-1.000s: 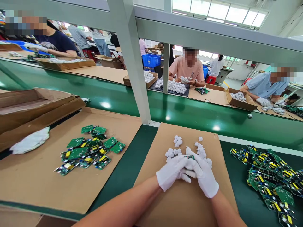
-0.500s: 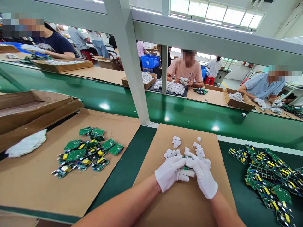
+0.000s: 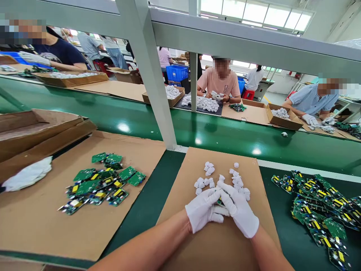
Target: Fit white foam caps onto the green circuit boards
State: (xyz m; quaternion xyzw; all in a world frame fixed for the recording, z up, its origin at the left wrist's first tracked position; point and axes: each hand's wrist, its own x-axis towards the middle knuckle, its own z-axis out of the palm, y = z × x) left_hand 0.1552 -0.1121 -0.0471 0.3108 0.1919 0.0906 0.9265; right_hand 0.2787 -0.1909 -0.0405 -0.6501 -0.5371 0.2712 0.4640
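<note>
My left hand [image 3: 204,210] and my right hand [image 3: 239,210], both in white gloves, meet over a cardboard sheet [image 3: 203,244]. Between them they grip a small green circuit board [image 3: 220,202], mostly covered by the fingers. My right fingers lie across its top, while my left thumb and fingers close round its left side. Just beyond the hands sit several small white pieces [image 3: 237,181], in loose groups left and right. Their exact kind is too small to make out.
Circuit boards with yellow parts lie piled on the left cardboard [image 3: 105,184] and on the green surface at right [image 3: 321,210]. A white glove [image 3: 28,175] rests beside an open carton [image 3: 42,131]. A metal post [image 3: 158,94] rises ahead; co-workers sit across the green belt [image 3: 135,120].
My fingers have drawn closer together over the circuit board, covering more of it. The whole view has shifted slightly; the piles look unchanged.
</note>
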